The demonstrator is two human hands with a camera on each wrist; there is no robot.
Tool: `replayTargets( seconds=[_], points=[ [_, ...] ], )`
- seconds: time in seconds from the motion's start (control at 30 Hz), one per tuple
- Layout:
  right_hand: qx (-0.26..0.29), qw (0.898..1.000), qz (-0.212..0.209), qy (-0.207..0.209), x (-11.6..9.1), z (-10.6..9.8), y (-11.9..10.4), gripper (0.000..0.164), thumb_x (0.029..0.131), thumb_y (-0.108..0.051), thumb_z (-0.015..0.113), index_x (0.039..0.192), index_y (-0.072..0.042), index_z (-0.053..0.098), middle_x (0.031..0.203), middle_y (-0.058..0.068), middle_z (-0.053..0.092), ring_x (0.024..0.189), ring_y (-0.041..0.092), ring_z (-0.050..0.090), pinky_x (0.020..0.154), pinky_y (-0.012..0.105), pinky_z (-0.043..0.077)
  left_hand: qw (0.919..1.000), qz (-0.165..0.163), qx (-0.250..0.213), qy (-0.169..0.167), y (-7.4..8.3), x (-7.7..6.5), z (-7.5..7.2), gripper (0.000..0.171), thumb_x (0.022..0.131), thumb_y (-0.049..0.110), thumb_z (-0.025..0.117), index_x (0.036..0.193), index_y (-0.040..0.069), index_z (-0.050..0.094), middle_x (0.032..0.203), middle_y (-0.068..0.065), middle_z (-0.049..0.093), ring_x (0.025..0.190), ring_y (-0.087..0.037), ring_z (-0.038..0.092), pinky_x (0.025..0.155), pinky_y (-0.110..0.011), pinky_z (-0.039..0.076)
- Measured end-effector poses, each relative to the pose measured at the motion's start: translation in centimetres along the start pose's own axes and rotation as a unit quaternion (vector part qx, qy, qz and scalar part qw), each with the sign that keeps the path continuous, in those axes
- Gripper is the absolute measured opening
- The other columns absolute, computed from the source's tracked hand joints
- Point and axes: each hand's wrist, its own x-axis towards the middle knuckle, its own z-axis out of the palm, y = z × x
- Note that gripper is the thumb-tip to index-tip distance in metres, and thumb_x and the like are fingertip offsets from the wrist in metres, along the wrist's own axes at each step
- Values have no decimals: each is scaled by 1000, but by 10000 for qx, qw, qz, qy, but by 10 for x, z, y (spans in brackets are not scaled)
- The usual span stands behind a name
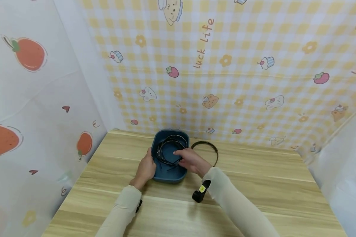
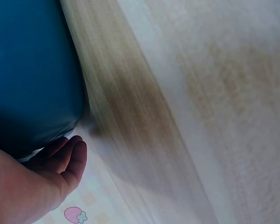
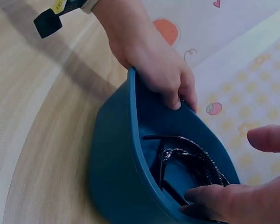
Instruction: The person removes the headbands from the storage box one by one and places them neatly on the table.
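Note:
Blue plastic bin (image 1: 167, 180) stands on the table with several thin dark headbands (image 3: 210, 170) inside, some with a sparkly surface. My left hand (image 1: 145, 168) grips the bin's left wall; in the right wrist view the left hand (image 3: 161, 70) reaches over the rim. Fingers of the left hand (image 2: 32, 182) curl by the bin's side in the left wrist view. My right hand (image 1: 191, 159) is over the bin's right side, thumb and fingers spread apart. In the right wrist view its fingertips (image 3: 200, 196) are close to the headbands' black ends; whether they touch is unclear.
A black-and-gold braided headband (image 1: 216, 151) lies on the wooden table (image 1: 255, 184), right of the bin and partly behind my right hand. A patterned cloth wall (image 1: 225, 98) rises behind, with a white printed sheet (image 1: 47, 92) at the left.

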Motion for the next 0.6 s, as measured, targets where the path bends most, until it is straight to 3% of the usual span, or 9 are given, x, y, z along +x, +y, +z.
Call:
replayTargets(
  seconds=[0.27,0.37,0.5,0.6],
  points=[
    [418,9986,-71,323,3,3,-3,91,97,-3,53,156,-4,-17,162,26,-7,149,47,6,119,53,17,10000,-41,-32,-27,-1,1,0,56,97,-2,36,151,-12,23,104,-29,66,92,-41,66,79,-51,53],
    [499,9978,-105,416,3,5,-3,91,97,-2,53,156,-2,-16,161,29,-5,148,46,9,119,52,19,10000,-26,-21,-20,-2,1,0,56,97,-3,36,150,-13,24,94,-26,66,86,-39,66,75,-50,53],
    [546,9964,-103,634,2,7,-3,86,97,-1,53,157,0,-10,160,32,5,147,46,16,117,50,25,10000,-52,-40,-34,-2,1,1,56,98,-2,36,151,-12,23,76,-17,60,76,-35,65,70,-49,52],
    [532,9953,-129,804,2,10,-2,83,98,-1,53,157,1,-5,160,30,13,147,45,21,116,49,30,10000,-59,-59,-25,-2,1,1,56,98,-2,36,151,-11,23,80,-18,62,80,-36,66,74,-50,53]
  ],
)
